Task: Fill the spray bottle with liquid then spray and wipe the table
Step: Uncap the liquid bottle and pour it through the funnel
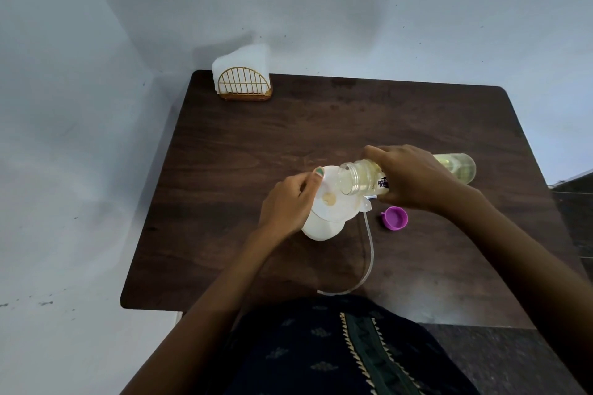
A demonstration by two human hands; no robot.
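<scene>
The right hand [414, 176] grips the tipped refill bottle [362, 178] around its middle; it looks slippery. The left hand [288, 202] pinches the funnel [333, 202].

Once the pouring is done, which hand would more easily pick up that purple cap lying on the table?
Probably the right hand. The purple cap lies just below it, on its side of the table, but it must first put down the tilted clear bottle. The left hand holds the funnel on the white spray bottle.
</scene>
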